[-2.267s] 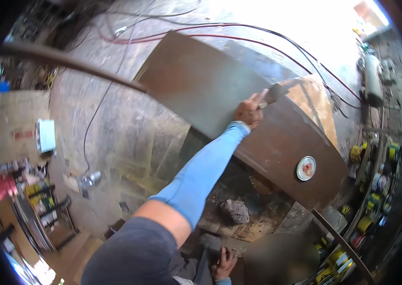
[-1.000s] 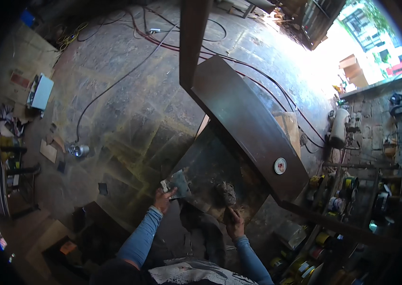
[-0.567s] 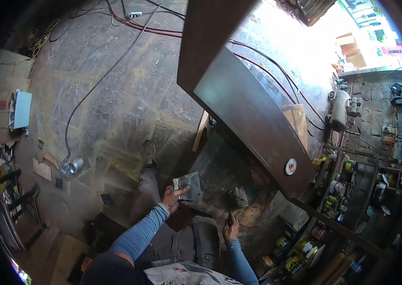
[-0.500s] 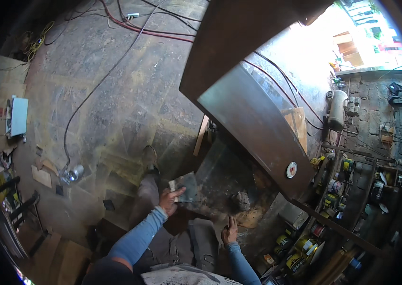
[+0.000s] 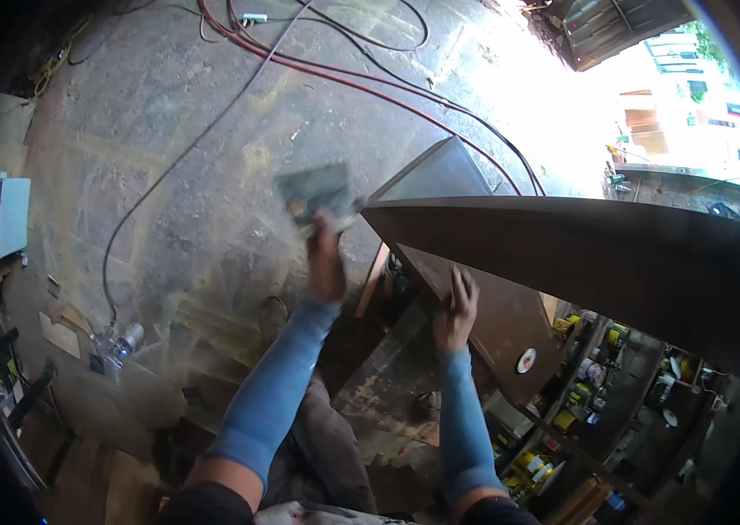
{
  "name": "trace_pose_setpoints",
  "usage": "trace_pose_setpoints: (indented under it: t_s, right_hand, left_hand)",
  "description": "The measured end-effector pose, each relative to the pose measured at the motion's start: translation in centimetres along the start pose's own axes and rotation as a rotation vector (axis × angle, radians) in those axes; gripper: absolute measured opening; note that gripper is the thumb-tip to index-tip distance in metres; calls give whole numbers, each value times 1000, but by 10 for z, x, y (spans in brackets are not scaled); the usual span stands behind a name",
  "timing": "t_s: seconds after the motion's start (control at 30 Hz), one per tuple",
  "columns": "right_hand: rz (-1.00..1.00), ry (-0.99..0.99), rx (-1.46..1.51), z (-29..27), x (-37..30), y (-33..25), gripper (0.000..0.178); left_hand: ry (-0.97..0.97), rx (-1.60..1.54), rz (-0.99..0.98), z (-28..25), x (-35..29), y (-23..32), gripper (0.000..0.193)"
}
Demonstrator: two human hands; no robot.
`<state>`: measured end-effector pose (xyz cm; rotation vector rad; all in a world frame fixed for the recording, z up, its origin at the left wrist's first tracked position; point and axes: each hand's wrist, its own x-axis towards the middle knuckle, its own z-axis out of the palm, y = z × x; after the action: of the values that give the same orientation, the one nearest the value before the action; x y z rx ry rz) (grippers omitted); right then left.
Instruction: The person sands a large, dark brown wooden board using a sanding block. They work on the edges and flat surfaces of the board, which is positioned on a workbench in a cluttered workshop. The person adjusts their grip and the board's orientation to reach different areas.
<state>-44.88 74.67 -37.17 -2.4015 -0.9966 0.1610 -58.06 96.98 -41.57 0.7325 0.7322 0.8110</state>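
My left hand (image 5: 326, 271) is raised and closed round a flat squarish grey plate (image 5: 317, 194) with pale smears; motion blurs both. The plate is close to the left corner of a long dark brown panel (image 5: 562, 254). My right hand (image 5: 455, 319), fingers bent together and pointing away from me, is over a lower brown board (image 5: 510, 311). Whether it touches the board, and what its fingers hold, I cannot make out. A round white-rimmed disc (image 5: 526, 360) lies on that board.
Red and black hoses (image 5: 387, 86) cross the stained concrete floor (image 5: 186, 131). A spray gun (image 5: 121, 341) on a hose lies at left. Shelves with several paint cans (image 5: 575, 394) stand at right. A dark, stained surface (image 5: 387, 376) is below the brown board.
The long brown panel has swung round toward the right and nearer. My left hand has carried the plate up and away from me; my right hand has risen from lower down to the board.
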Motion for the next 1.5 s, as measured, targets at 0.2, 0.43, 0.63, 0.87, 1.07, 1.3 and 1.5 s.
trace_pose_setpoints:
  t_s: [0.2, 0.43, 0.63, 0.87, 1.07, 1.3, 1.5]
  right_hand:
    - [-90, 32, -86, -5, 137, 18, 50]
    - [156, 26, -511, 50, 226, 39, 52]
    - [359, -74, -571, 78, 254, 53, 60]
    - [217, 13, -615, 117, 273, 62, 55]
    - [285, -81, -589, 107, 277, 59, 56]
    - [325, -70, -548, 96, 271, 69, 55]
    - [342, -90, -584, 86, 270, 73, 56]
  left_hand:
    - [13, -14, -315, 97, 46, -5, 58]
    - [180, -77, -252, 118, 46, -16, 39]
    - [42, 133, -266, 116, 52, 5, 50]
    - [-102, 191, -196, 100, 55, 5, 39]
    - [-92, 158, -242, 103, 47, 3, 35]
    - [-68, 120, -271, 104, 46, 3, 32]
    - [-37, 126, -279, 106, 48, 2, 27]
